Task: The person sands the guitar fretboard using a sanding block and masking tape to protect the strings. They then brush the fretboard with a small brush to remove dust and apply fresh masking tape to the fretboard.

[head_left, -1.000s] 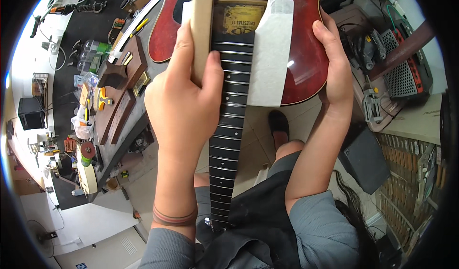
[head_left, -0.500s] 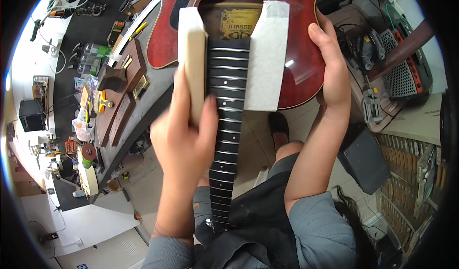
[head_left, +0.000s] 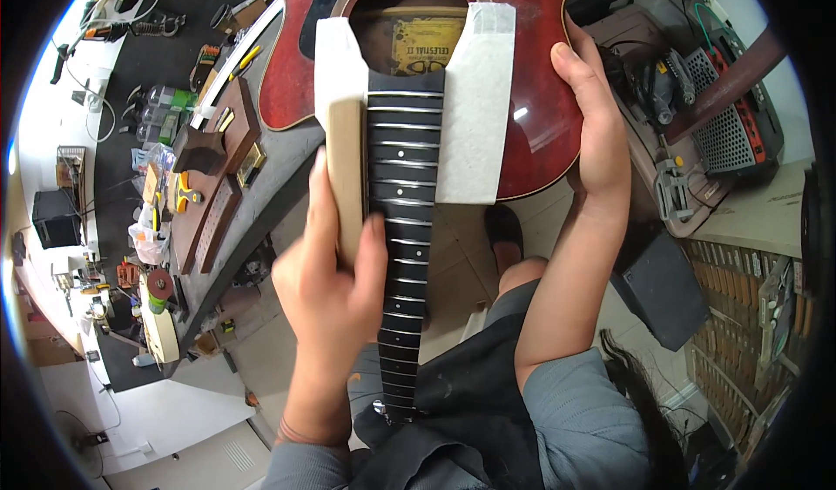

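Observation:
A red guitar [head_left: 544, 146] lies across the top, its dark fretted neck [head_left: 403, 234] pointing down toward my apron. Pale masking sheets [head_left: 475, 146] cover the body on both sides of the fretboard end. My left hand [head_left: 331, 290] grips a long light wooden block [head_left: 347, 163] lying along the neck's left edge, fingers on its outer side and thumb by the frets. My right hand [head_left: 592, 128] wraps round the guitar body's right edge, thumb on the top and fingers mostly hidden behind it.
A dark workbench [head_left: 296, 172] at left holds wooden blocks [head_left: 206, 224], pliers, bags and small tools. At right are a pale case [head_left: 684, 211] with a power tool, a grey perforated box [head_left: 731, 124] and a rack of tools [head_left: 731, 307]. A tiled floor lies below.
My left hand and the wooden block have slid down along the neck toward me, uncovering the masking at upper left. The guitar has shifted slightly left; my right hand still holds its edge.

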Demonstrator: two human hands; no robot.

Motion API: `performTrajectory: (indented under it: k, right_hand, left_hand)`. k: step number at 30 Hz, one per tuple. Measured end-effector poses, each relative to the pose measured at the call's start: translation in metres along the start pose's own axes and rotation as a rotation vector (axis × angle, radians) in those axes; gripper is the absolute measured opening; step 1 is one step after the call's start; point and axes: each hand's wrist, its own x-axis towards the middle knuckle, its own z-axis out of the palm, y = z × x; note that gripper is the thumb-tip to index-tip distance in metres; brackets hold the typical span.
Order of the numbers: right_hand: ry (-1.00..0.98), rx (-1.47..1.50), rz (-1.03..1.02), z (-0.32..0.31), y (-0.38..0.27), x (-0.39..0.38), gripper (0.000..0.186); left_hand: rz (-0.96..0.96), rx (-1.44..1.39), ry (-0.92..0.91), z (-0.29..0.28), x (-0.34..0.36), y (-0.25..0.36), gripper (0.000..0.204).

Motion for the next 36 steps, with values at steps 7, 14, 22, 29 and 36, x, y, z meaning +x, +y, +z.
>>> performTrajectory:
  k: [7,14,22,29,36]
  right_hand:
    - [-0.010,0.030,0.011,-0.002,-0.004,0.000,0.063]
    - [-0.034,0.088,0.044,0.004,-0.001,-0.003,0.062]
    - [0.028,-0.036,-0.027,-0.003,0.005,0.003,0.062]
    - [-0.020,0.039,0.006,-0.005,-0.003,0.001,0.065]
    - [-0.039,0.095,0.035,0.000,-0.002,-0.001,0.063]
  left_hand:
    - [-0.037,0.040,0.000,0.011,0.039,0.008,0.068]
    - [-0.056,0.026,0.036,0.016,0.063,0.009,0.063]
    - [0.035,-0.009,-0.036,-0.003,-0.003,-0.001,0.074]
    - [-0.042,0.022,0.013,0.014,0.049,0.009,0.069]
    - [-0.051,0.001,0.013,0.008,0.043,0.005,0.068]
